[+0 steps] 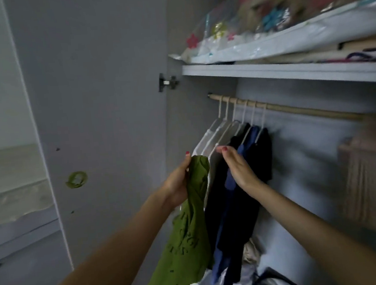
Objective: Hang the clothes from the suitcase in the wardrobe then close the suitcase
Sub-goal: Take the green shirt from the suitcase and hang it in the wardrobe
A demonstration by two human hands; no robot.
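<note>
Nearest to the camera, the left hand (178,184) grips a green garment (186,240) near its top; its fingers are wrapped around the bunched cloth and the rest hangs down freely. No hanger is visible in it. Just beside it, the right hand (237,167) is released, with fingers straight, reaching to the shoulder of the hung clothes (238,179). These hang on white hangers (231,125) at the left end of the rail (293,109), under the shelf (290,71) that carries packed bedding (286,31).

The step in hand seems to be hanging the green garment. The next move probably calls for a free hanger from the rail, so the right hand must find one or part the clothes. The suitcase is not in view.
</note>
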